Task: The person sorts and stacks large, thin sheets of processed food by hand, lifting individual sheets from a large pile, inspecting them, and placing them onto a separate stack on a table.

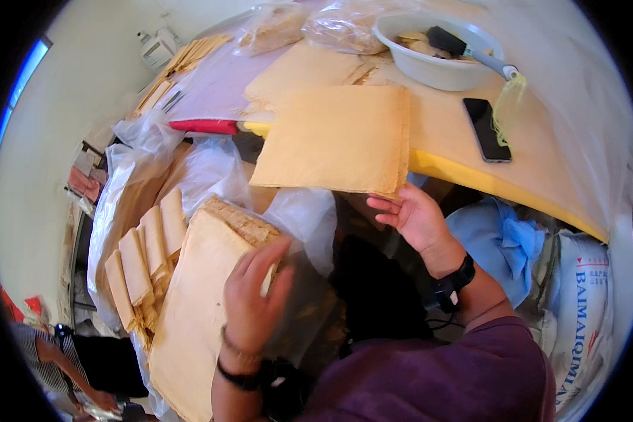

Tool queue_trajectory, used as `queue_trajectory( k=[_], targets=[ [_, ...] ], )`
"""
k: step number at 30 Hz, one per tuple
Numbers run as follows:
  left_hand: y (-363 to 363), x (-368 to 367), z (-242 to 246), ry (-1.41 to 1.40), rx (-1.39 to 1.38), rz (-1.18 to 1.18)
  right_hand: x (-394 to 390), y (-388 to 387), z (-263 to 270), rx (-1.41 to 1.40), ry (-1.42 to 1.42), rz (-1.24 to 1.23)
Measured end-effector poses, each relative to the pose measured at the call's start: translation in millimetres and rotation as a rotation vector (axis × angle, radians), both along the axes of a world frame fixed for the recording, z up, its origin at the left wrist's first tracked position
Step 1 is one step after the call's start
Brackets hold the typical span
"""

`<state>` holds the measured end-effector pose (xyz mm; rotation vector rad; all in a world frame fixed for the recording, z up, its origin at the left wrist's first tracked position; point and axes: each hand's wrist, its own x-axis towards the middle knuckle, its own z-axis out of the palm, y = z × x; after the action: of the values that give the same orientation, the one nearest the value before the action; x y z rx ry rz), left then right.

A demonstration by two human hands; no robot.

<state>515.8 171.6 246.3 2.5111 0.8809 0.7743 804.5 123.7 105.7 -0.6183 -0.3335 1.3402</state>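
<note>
A squared pile of thin, yellowish paper-like sheets (332, 137) lies across the table's front edge and overhangs it. My right hand (419, 221), palm turned up, touches the pile's near right corner; whether the fingers pinch it is hidden. Blurred by motion, my left hand (256, 295) has its fingers apart and holds nothing. It is over the right side of a thick stack of similar sheets (200, 300), whose far end shows rough, layered edges. Folded bundles of the same material (145, 258) lean in a row left of that stack.
The table (543, 179) bears a plastic basin (427, 68) with a brush (469, 50) in it, a phone (488, 129) and plastic bags (343, 26). Below right are a blue cloth (493, 242) and a printed sack (583, 311). Another person (79, 358) is at lower left.
</note>
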Motion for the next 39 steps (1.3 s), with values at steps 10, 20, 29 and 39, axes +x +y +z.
queue_trajectory(
  k=[10, 20, 29, 39],
  targets=[
    [58.7, 134.3, -71.7, 0.171, 0.212, -0.259, -5.6, 6.6, -6.7, -0.136, -0.14, -0.048],
    [33.0, 132.9, -60.2, 0.202, 0.393, -0.153, -15.0, 0.5, 6.9, -0.061, -0.136, 0.052],
    [57.7, 112.0, -44.5, 0.051, 0.407, -0.06, -20.4, -22.1, 5.5, -0.117, -0.195, 0.168],
    [69.4, 77.8, 24.3, -0.067, 0.537, -0.143, -20.1, -14.0, -1.4, -0.051, -0.195, -0.302]
  ],
)
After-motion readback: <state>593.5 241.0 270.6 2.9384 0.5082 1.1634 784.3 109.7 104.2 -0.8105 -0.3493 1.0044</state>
